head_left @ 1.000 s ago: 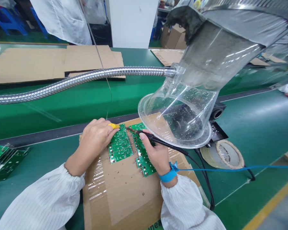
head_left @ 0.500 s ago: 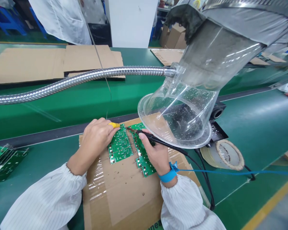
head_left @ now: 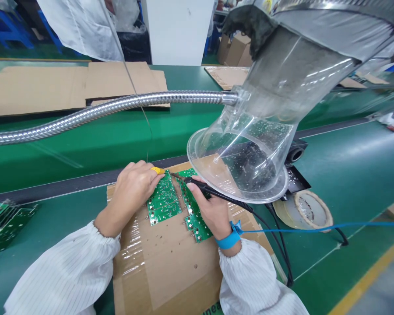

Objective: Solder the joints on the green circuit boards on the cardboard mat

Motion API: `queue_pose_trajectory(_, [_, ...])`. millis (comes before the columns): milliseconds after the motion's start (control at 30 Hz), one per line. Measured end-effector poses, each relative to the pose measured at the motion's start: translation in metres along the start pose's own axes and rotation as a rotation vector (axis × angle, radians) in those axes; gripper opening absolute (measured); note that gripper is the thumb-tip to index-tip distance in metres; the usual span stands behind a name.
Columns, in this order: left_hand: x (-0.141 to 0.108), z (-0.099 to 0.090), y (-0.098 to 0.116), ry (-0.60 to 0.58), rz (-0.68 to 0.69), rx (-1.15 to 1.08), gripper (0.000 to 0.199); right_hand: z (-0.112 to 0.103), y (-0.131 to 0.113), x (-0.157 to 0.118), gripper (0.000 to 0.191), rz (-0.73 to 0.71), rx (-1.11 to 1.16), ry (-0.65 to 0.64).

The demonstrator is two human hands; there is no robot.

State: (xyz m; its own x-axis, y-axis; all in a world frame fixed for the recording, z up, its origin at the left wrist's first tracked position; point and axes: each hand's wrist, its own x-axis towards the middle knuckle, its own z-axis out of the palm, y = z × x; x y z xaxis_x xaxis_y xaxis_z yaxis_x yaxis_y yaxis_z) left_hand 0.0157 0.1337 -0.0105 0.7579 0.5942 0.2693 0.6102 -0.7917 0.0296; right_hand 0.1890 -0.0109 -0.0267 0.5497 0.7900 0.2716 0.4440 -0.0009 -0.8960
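Observation:
My left hand (head_left: pixel 134 184) is closed around a small yellow solder-wire holder (head_left: pixel 158 170), with a thin wire (head_left: pixel 147 122) coming down to it from above. Pinched in my right hand (head_left: pixel 214 210), a black soldering iron (head_left: pixel 205 187) points left. Its tip is close to the holder's end, at the top right corner of the left green circuit board (head_left: pixel 164 203); whether it touches the board I cannot tell. The right circuit board (head_left: pixel 197 227) lies partly under my right hand. Both boards rest on a cardboard sheet (head_left: pixel 170 275).
A clear fume hood (head_left: pixel 239 175) hangs just right of the boards, with a metal hose (head_left: pixel 118 107) across the view. Tape rolls (head_left: pixel 311 212) and an iron stand (head_left: pixel 295 181) are at right. A blue wrist-strap cord (head_left: pixel 282 230) runs right. More boards (head_left: pixel 9 225) lie left.
The soldering iron's tip has shifted slightly left, towards the left board's top corner and the yellow holder. The view has moved a little; both hands keep their grip.

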Motion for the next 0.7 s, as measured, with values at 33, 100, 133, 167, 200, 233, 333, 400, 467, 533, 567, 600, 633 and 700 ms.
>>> queue_pose_trajectory(33, [0.001, 0.000, -0.004, -0.009, -0.005, -0.002, 0.043, 0.000, 0.000, 0.000, 0.022, 0.000, 0.007, -0.002])
queue_pose_trajectory(100, [0.002, -0.001, -0.015, -0.002, -0.061, 0.017, 0.043, 0.000, 0.000, 0.000, 0.022, 0.007, 0.029, 0.006])
queue_pose_trajectory(133, [0.002, -0.002, -0.022, 0.016, -0.112, 0.043, 0.044, 0.000, 0.000, 0.000, 0.022, 0.018, 0.048, 0.019])
queue_pose_trajectory(167, [0.001, -0.004, -0.028, 0.037, -0.170, 0.077, 0.043, 0.000, 0.000, 0.000, 0.023, 0.038, 0.075, 0.039])
queue_pose_trajectory(200, [-0.002, -0.006, -0.033, 0.052, -0.226, 0.112, 0.042, -0.001, 0.000, 0.001, 0.024, 0.065, 0.111, 0.060])
queue_pose_trajectory(233, [-0.006, -0.009, -0.034, 0.055, -0.273, 0.139, 0.041, -0.002, -0.001, 0.001, 0.028, 0.097, 0.157, 0.079])
queue_pose_trajectory(333, [-0.023, -0.017, -0.024, 0.011, -0.340, 0.145, 0.040, -0.010, -0.002, 0.003, 0.044, 0.206, 0.315, 0.121])
queue_pose_trajectory(400, [-0.036, -0.019, -0.011, -0.007, -0.317, 0.104, 0.045, -0.021, -0.004, 0.002, 0.050, 0.277, 0.382, 0.160])
queue_pose_trajectory(467, [-0.046, -0.016, -0.005, 0.003, -0.266, 0.072, 0.051, -0.038, -0.006, -0.003, 0.054, 0.338, 0.395, 0.190])
queue_pose_trajectory(533, [-0.054, -0.010, -0.008, 0.034, -0.267, 0.068, 0.054, -0.062, -0.008, -0.013, 0.054, 0.371, 0.377, 0.207])
queue_pose_trajectory(567, [-0.057, -0.006, -0.013, 0.046, -0.294, 0.072, 0.053, -0.075, -0.008, -0.020, 0.052, 0.376, 0.367, 0.232])
queue_pose_trajectory(600, [-0.060, -0.002, -0.020, 0.051, -0.332, 0.072, 0.052, -0.090, -0.007, -0.026, 0.050, 0.381, 0.353, 0.271])
queue_pose_trajectory(633, [-0.062, 0.003, -0.026, 0.045, -0.369, 0.064, 0.051, -0.106, -0.006, -0.032, 0.051, 0.381, 0.337, 0.326])
queue_pose_trajectory(700, [-0.064, 0.013, -0.038, 0.007, -0.399, 0.003, 0.054, -0.140, -0.004, -0.039, 0.054, 0.362, 0.305, 0.457])
